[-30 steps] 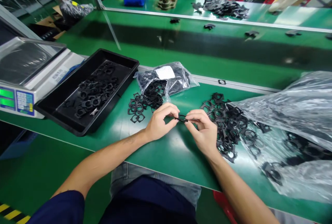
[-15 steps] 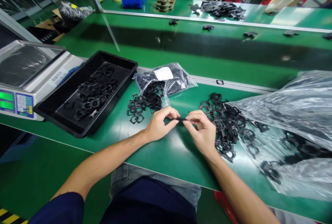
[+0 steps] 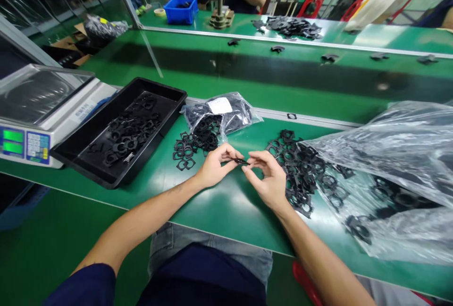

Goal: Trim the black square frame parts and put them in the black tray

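Observation:
Over the table's near part, my left hand (image 3: 218, 166) is closed, pinching a thin black plastic ring part (image 3: 241, 161) seen nearly edge-on. My right hand (image 3: 268, 177) is at the part's right end, thumb and forefinger apart around it; whether they touch it is hard to tell. To the right of my right hand spreads a large pile of black ring parts (image 3: 300, 169). Beyond my left hand, a smaller heap of black rings (image 3: 191, 145) spills by a clear plastic bag (image 3: 239, 113) with a white label.
At left, a black tray (image 3: 155, 138) with several ring parts stands beside a digital scale (image 3: 67, 112). A large clear plastic sheet (image 3: 399, 131) covers the right side. Across a green conveyor belt (image 3: 269, 79) carrying black pieces, a person works at a press (image 3: 222, 13) near a blue bin (image 3: 181, 9).
My right thumb and forefinger have parted from their pinch on the part. The part now tilts slightly in my left hand. Black pieces on the belt have shifted left, and the view has moved slightly.

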The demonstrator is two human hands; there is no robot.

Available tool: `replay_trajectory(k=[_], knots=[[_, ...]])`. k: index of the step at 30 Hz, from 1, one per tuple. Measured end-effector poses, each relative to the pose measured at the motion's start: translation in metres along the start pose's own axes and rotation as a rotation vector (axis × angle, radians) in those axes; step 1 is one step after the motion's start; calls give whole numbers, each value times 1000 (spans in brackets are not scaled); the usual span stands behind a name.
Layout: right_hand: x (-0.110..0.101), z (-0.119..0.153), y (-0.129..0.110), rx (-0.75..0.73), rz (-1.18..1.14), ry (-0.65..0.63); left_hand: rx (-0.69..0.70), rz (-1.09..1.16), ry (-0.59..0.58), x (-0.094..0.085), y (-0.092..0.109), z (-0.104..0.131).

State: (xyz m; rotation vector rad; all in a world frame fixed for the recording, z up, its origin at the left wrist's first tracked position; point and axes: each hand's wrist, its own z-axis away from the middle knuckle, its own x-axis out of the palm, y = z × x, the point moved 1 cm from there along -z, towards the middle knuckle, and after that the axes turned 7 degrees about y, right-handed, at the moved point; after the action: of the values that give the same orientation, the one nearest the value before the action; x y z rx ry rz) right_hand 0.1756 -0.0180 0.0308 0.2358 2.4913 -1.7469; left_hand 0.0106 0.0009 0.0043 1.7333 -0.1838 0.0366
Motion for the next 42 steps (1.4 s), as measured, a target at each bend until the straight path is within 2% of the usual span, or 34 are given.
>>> replay_trajectory(k=[4, 12, 15, 17, 20, 23, 25, 28, 30, 31, 33, 35, 36, 37, 39, 41, 42], knots=[[2, 4, -5, -19, -44, -67, 11, 10, -7, -1, 1, 0], [2, 1, -6, -49, -95, -90, 3, -50, 1, -1, 4, -1], [-6, -5, -8, -101, -49, -68, 31, -74, 37, -9, 12, -3], [-12, -12, -5, -155, 60, -13, 51, -117, 80, -21, 21, -4], [-21, -21, 6, -228, 371, 29, 110, -275, 168, -55, 41, -1], [-24, -26, 19, -243, 765, -92, 187, -485, 329, -109, 66, 3], [-23, -26, 24, -221, 950, -192, 186, -663, 454, -150, 82, 6], [-22, -25, 25, -221, 1080, -256, 151, -1026, 599, -205, 99, 13], [-22, -26, 25, -238, 1096, -254, 115, -1239, 584, -226, 105, 18], [-23, -26, 25, -241, 1091, -250, 120, -1327, 561, -231, 106, 21], [-23, -28, 28, -243, 1068, -247, 189, -1447, 519, -228, 106, 26], [-23, -29, 31, -247, 1037, -252, 310, -1480, 477, -212, 102, 28], [-23, -30, 32, -250, 1015, -260, 363, -1462, 418, -201, 98, 28], [-22, -30, 32, -253, 986, -274, 398, -1436, 323, -189, 94, 28], [-21, -30, 32, -264, 913, -317, 416, -1398, 50, -164, 83, 26], [-20, -30, 30, -280, 832, -381, 385, -1394, -230, -142, 72, 25], [-20, -30, 29, -289, 803, -412, 358, -1410, -326, -134, 66, 24]])
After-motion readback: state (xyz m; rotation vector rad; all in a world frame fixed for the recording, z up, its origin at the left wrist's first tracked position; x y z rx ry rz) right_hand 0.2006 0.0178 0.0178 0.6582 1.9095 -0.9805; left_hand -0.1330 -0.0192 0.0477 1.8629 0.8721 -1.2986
